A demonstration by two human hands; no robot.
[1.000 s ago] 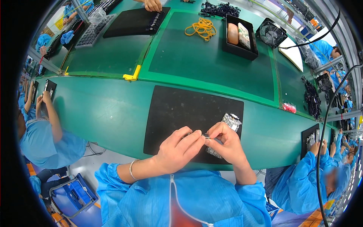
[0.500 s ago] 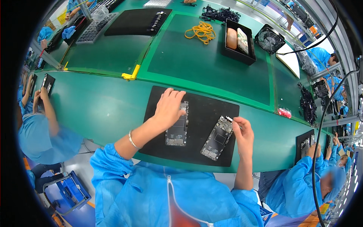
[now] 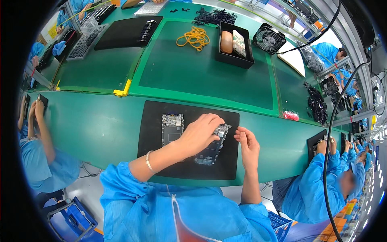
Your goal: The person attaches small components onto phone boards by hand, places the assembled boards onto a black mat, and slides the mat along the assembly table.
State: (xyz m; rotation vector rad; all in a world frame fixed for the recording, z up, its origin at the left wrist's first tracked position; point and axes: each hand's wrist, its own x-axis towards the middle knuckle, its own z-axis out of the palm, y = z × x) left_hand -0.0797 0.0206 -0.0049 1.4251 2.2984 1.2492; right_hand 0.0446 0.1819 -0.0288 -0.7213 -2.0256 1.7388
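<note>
Two dark circuit boards with silvery parts lie over a black mat (image 3: 153, 163). The left board (image 3: 171, 136) rests flat, its lower right part covered by my left forearm. Across the upper end of the right board (image 3: 209, 152) reaches my left hand (image 3: 201, 131), its curved fingers and thumb closed on that end. The board's lower end looks blurred, and the hand hides its left edge. Just right of that board's top corner is my right hand (image 3: 248, 147), thumb and fingers pinched together. Whatever sits between those fingertips, if anything, is too small to make out.
Beyond the mat are yellow bands (image 3: 194, 38), a black box (image 3: 234, 60) with two items inside, a fan (image 3: 269, 38) and dark cable pieces (image 3: 215, 17). A black cable (image 3: 327, 177) hangs at the right. Co-workers sit on both sides.
My left hand has gone from the left board to the right one, whose lower end has shifted slightly. My right hand stays beside that board. The whole view has moved a little.
</note>
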